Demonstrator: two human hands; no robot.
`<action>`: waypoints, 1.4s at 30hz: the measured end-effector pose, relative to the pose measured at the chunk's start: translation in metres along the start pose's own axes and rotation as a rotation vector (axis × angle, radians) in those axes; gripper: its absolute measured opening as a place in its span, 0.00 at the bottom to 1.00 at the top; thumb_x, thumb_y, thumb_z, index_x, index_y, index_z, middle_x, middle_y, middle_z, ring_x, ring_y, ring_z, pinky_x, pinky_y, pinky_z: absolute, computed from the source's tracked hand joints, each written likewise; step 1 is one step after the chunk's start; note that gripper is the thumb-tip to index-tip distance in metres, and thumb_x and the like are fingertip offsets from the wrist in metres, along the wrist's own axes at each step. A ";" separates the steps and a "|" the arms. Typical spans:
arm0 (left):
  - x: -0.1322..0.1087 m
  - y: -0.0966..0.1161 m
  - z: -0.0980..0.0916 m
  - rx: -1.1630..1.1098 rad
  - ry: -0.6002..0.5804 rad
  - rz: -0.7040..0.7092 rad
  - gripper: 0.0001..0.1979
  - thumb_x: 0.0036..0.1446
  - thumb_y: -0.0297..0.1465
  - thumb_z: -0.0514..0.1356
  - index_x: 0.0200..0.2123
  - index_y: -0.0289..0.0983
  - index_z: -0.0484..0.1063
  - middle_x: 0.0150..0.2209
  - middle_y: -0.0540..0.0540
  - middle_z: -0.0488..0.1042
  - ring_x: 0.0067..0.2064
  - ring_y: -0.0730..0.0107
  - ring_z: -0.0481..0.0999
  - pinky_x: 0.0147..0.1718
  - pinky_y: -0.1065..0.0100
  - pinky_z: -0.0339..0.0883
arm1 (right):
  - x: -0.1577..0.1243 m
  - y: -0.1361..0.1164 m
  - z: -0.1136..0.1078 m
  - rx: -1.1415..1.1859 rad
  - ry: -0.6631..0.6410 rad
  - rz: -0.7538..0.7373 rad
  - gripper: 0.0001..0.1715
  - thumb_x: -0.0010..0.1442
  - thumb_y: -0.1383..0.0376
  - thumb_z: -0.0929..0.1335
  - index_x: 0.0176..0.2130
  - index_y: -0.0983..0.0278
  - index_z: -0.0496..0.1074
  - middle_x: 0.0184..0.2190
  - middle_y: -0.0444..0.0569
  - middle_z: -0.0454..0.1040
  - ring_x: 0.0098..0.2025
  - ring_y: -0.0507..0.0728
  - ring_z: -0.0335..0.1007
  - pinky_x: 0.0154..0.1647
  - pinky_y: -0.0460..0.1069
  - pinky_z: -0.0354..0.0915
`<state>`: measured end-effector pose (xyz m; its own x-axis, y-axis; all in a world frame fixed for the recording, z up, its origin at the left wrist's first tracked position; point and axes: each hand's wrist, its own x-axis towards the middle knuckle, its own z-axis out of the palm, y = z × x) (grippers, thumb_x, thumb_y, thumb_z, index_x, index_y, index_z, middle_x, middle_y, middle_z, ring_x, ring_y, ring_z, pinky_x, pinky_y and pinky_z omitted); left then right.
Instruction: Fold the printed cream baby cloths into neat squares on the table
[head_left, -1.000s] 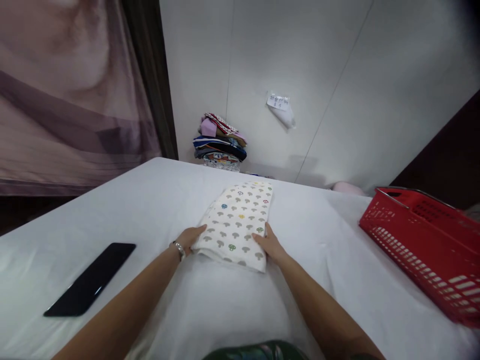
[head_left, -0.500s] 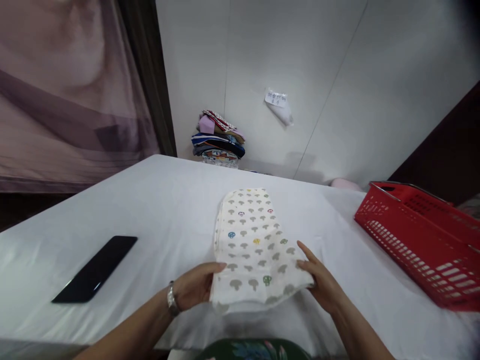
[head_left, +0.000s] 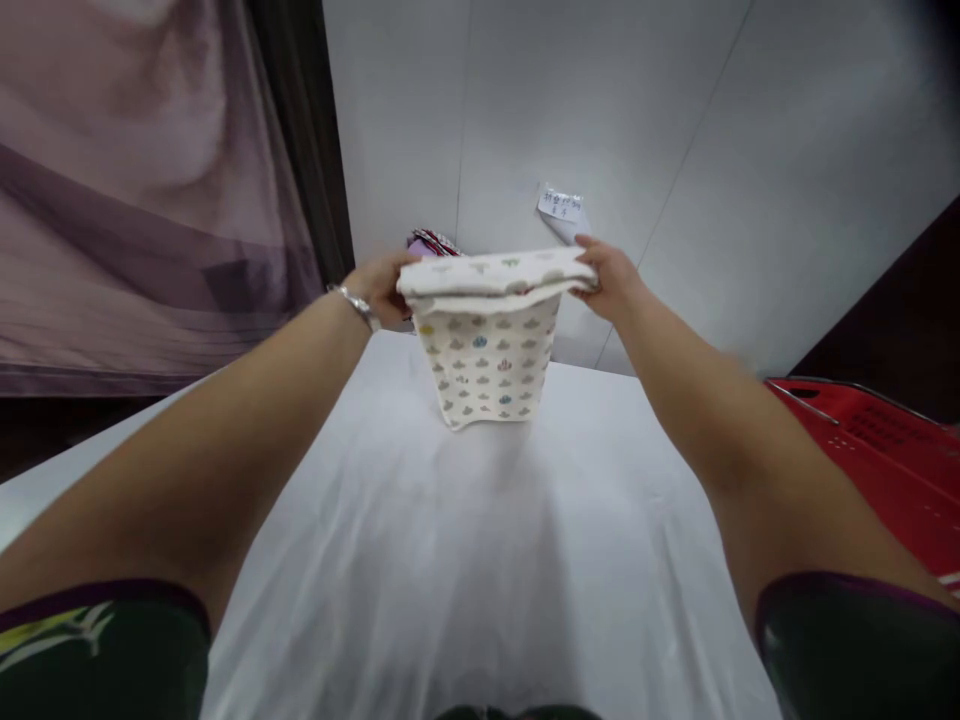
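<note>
A white cloth with a mushroom print (head_left: pixel 491 355) hangs folded between my two hands, lifted in front of me. My left hand (head_left: pixel 386 285), with a silver band at the wrist, is closed on the cloth's left upper corner. At the right upper corner, my right hand (head_left: pixel 609 278) pinches the folded edge. The cloth's lower part drops down toward the white-covered table (head_left: pixel 480 560); whether its bottom edge touches the surface I cannot tell.
Behind the cloth a stack of folded fabrics (head_left: pixel 435 243) shows partly against the wall. A red plastic basket (head_left: pixel 885 460) stands at the right, partly covered by my right arm. A paper label (head_left: pixel 561 205) is stuck to the wall. A curtain (head_left: pixel 150 200) hangs at left.
Both hands have raised the cloth off the table and carried it away from me, toward the wall. It now hangs down from them. The black phone-like slab at left is out of sight behind my arm.
</note>
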<state>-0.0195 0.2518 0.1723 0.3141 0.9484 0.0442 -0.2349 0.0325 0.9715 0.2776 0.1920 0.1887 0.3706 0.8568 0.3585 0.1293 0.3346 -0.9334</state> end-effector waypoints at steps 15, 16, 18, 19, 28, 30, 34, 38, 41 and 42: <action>-0.182 -0.248 0.074 -0.239 -0.221 -0.895 0.17 0.53 0.35 0.59 0.43 0.29 0.68 0.39 0.37 0.75 0.36 0.67 0.76 0.42 0.66 0.70 | -0.165 0.165 -0.143 -0.355 -0.144 0.676 0.39 0.38 0.70 0.70 0.53 0.65 0.67 0.36 0.51 0.76 0.31 0.55 0.71 0.25 0.45 0.63; -0.192 -0.266 0.083 -0.255 -0.197 -0.909 0.17 0.53 0.35 0.59 0.43 0.30 0.68 0.38 0.38 0.75 0.36 0.68 0.76 0.41 0.65 0.70 | -0.182 0.181 -0.151 -0.423 -0.121 0.712 0.37 0.37 0.70 0.69 0.51 0.67 0.69 0.35 0.52 0.77 0.32 0.56 0.71 0.26 0.45 0.64; -0.204 -0.286 0.098 -0.271 -0.211 -0.891 0.17 0.53 0.37 0.59 0.42 0.31 0.68 0.36 0.39 0.76 0.33 0.69 0.76 0.39 0.66 0.70 | -0.207 0.202 -0.166 -0.454 -0.076 0.720 0.33 0.38 0.67 0.68 0.48 0.67 0.72 0.38 0.53 0.76 0.35 0.58 0.72 0.29 0.47 0.66; -0.208 -0.289 0.105 -0.266 -0.220 -0.872 0.17 0.53 0.38 0.59 0.41 0.31 0.69 0.34 0.40 0.76 0.32 0.69 0.76 0.38 0.66 0.70 | -0.214 0.207 -0.172 -0.460 -0.032 0.701 0.33 0.38 0.66 0.68 0.48 0.67 0.72 0.39 0.53 0.76 0.35 0.58 0.72 0.30 0.48 0.66; -0.231 -0.301 0.124 -0.166 -0.311 -0.848 0.22 0.50 0.45 0.60 0.40 0.32 0.67 0.29 0.41 0.76 0.27 0.68 0.76 0.29 0.68 0.68 | -0.228 0.201 -0.178 -1.041 -0.029 0.387 0.22 0.42 0.69 0.65 0.40 0.65 0.76 0.40 0.54 0.76 0.47 0.64 0.68 0.49 0.55 0.62; -0.233 -0.304 0.120 -0.155 -0.344 -0.846 0.23 0.48 0.47 0.61 0.39 0.33 0.67 0.29 0.42 0.76 0.26 0.68 0.76 0.29 0.68 0.68 | -0.237 0.198 -0.150 -1.155 -0.035 0.173 0.22 0.45 0.69 0.65 0.42 0.65 0.75 0.45 0.56 0.73 0.52 0.64 0.65 0.54 0.56 0.58; -0.234 -0.299 0.101 -0.106 -0.562 -0.911 0.22 0.42 0.44 0.65 0.35 0.33 0.69 0.30 0.44 0.75 0.26 0.67 0.76 0.30 0.65 0.69 | -0.265 0.191 -0.070 -0.901 -0.275 0.025 0.20 0.54 0.63 0.63 0.46 0.63 0.72 0.46 0.53 0.73 0.47 0.60 0.67 0.48 0.54 0.62; -0.222 -0.283 0.069 0.073 -0.619 -0.903 0.18 0.41 0.39 0.66 0.31 0.34 0.66 0.28 0.45 0.76 0.23 0.68 0.76 0.26 0.68 0.67 | -0.289 0.183 -0.013 -0.827 -0.466 0.001 0.16 0.56 0.60 0.64 0.43 0.60 0.72 0.39 0.49 0.73 0.40 0.56 0.67 0.42 0.51 0.63; -0.199 -0.273 0.042 0.249 -0.414 -0.767 0.10 0.49 0.34 0.61 0.31 0.34 0.65 0.29 0.45 0.77 0.22 0.73 0.74 0.24 0.72 0.66 | -0.297 0.181 0.002 -0.961 -0.528 -0.033 0.14 0.56 0.58 0.66 0.42 0.61 0.72 0.37 0.50 0.71 0.42 0.58 0.65 0.44 0.51 0.60; -0.190 -0.271 0.033 0.335 -0.333 -0.699 0.08 0.52 0.32 0.59 0.32 0.34 0.65 0.30 0.44 0.77 0.22 0.75 0.74 0.24 0.72 0.66 | -0.299 0.182 0.003 -1.004 -0.522 -0.033 0.15 0.56 0.58 0.66 0.42 0.61 0.72 0.38 0.50 0.71 0.43 0.58 0.64 0.44 0.51 0.60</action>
<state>0.0149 0.0526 -0.0914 0.5529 0.6004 -0.5778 0.3833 0.4325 0.8161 0.1877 -0.0019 -0.0887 -0.0455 0.9910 0.1256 0.8992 0.0954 -0.4271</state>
